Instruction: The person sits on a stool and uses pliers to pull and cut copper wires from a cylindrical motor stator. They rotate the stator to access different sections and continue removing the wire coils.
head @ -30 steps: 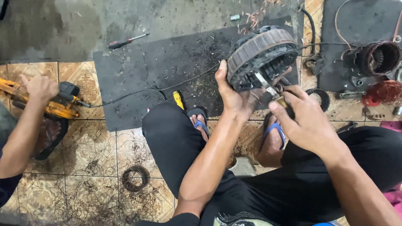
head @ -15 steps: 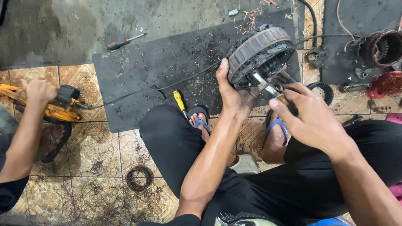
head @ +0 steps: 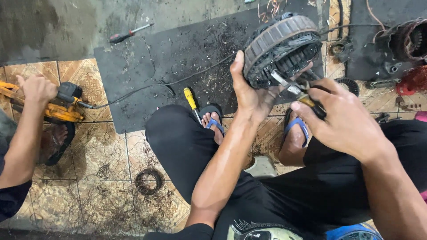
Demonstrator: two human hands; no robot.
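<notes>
The person sitting on the tiled floor is gripping a round motor stator [head: 281, 49] in the upper right of the frame, the left hand [head: 252, 94] wrapped around its lower left edge with the thumb pressing up along the ribbed rim. The right hand [head: 344, 120] is closing around the handles of a pair of pliers [head: 297, 90], whose metal tip is touching the dark windings on the stator's underside. Compared with half a second ago, the stator is sitting much the same in the grip, tilted with its rim toward the upper left, and the right hand is holding about the same place just below and right of it. On the black mat [head: 178, 53] behind it a thin cable [head: 187, 78] is running toward the far left, where another person's hand [head: 36, 89] is clamping down on a yellow power tool [head: 58, 106]; that hand is sitting slightly higher on the tool than before. A yellow-handled screwdriver [head: 191, 98] is lying at the mat's lower edge, just beside the blue sandal [head: 212, 119], and a red-handled screwdriver [head: 126, 34] is resting near the upper left. A dark ring [head: 149, 180] is lying on the tiles at lower centre, well apart from both hands.
</notes>
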